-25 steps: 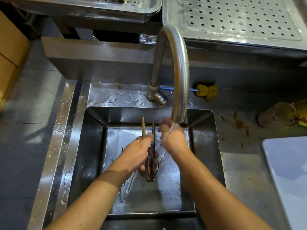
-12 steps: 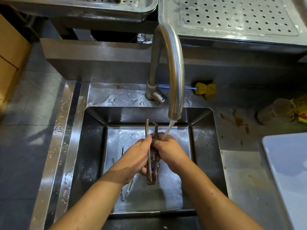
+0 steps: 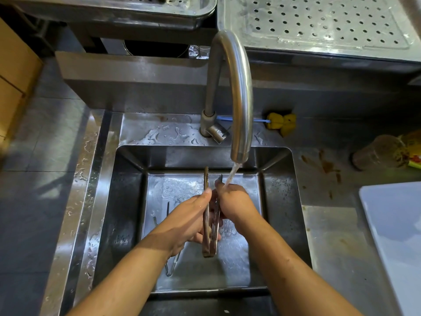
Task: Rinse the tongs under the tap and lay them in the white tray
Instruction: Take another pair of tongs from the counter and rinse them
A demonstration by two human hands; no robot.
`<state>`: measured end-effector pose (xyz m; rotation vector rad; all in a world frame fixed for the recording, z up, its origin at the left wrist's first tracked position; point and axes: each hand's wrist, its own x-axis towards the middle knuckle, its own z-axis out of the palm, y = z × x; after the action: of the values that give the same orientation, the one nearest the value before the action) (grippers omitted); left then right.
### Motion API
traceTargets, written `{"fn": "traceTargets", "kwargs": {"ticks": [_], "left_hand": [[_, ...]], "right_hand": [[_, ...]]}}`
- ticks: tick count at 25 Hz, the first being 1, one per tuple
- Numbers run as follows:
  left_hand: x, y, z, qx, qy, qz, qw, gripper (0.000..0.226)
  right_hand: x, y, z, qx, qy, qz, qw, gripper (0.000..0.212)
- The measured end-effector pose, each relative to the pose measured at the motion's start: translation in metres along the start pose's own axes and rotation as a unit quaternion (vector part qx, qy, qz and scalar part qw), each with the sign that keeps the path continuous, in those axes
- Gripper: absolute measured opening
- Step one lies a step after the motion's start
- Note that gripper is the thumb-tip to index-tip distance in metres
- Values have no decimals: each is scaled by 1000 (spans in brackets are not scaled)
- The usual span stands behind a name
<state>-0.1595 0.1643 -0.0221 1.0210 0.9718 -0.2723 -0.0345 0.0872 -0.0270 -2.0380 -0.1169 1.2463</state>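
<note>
Metal tongs (image 3: 207,236) with toothed tips stand nearly upright over the steel sink (image 3: 127,201), tips pointing away from me. My left hand (image 3: 189,222) grips them along their left arm. My right hand (image 3: 234,201) is wrapped around their right arm near the tips. Water runs from the curved tap (image 3: 239,99) onto my right hand and the tongs. The white tray (image 3: 396,236) lies on the counter at the right edge, partly out of frame.
A second pair of tongs (image 3: 172,263) lies on the sink floor under my left forearm. A yellow brush (image 3: 282,123) rests behind the sink. A toppled jar (image 3: 373,153) lies on the stained counter. Perforated steel trays (image 3: 319,26) sit at the back.
My right hand came down from the spout onto the tongs and now rubs them under the stream. The tongs stay nearly where they were.
</note>
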Motion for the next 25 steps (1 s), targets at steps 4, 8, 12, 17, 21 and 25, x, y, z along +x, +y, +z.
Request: {"fn": "traceTargets", "kwargs": {"ticks": [4,8,12,17,21,25], "left_hand": [[2,-4,5,-21,32,-17,999,61],[-3,-7,4,43,38,-3,998,61],[3,-8,6,399,175,107,894,27],[9,-1,20,494,217,105,836,6],[12,10,22,525,181,92,827,8],[7,14,14,406,82,117,903,22]], "right_hand": [[-5,5,7,79,-72,-23,994,15],[-3,8,7,149,-39,31,988,24],[-4,13,9,233,-5,62,970,25],[-16,26,8,227,-51,51,971,21],[-19,26,11,229,-83,73,967,39],[-10,14,8,254,-39,72,964,38]]}}
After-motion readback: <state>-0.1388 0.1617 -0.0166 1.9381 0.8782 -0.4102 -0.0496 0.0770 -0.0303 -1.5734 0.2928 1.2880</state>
